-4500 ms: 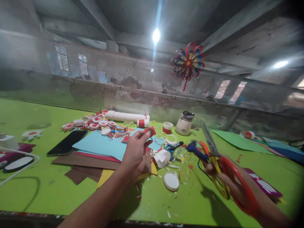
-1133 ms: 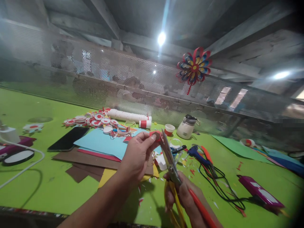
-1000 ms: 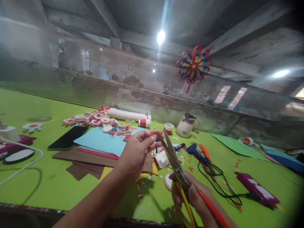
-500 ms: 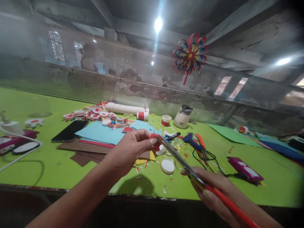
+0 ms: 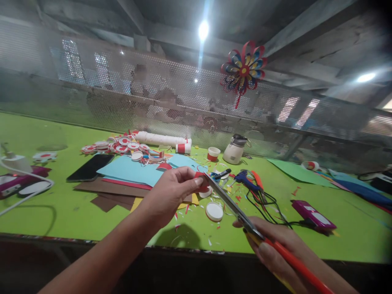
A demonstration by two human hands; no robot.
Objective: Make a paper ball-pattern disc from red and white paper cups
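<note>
From the head camera I see my left hand (image 5: 170,196) held up over the green table (image 5: 61,212). Its thumb and fingers are pinched shut on a small red paper piece (image 5: 200,181). My right hand (image 5: 275,245) is low and near me on the right, wrapped around the red and yellow handles of the scissors (image 5: 232,206). The blades point up and to the left, and their tips meet the red paper piece right beside my left fingertips (image 5: 198,181). I cannot tell if the blades are a little open or closed, they look like one thin line.

To cut well, I think I should keep the red paper piece still and pinched tight, and keep my fingertips out of the way of the blades, because they are very close. I would make small, slow snips and turn the paper, not the scissors.

The red paper piece is at the far tip of my left hand, above the table, touching nothing but my fingers and the blade tips. Under it on the table lie a white lid (image 5: 214,211) and many tiny paper bits. To the left are a blue paper sheet (image 5: 131,171) and a black phone (image 5: 90,167). To the right lie a blue glue gun (image 5: 243,178) with a black cord, and a pink box (image 5: 312,214).
</note>
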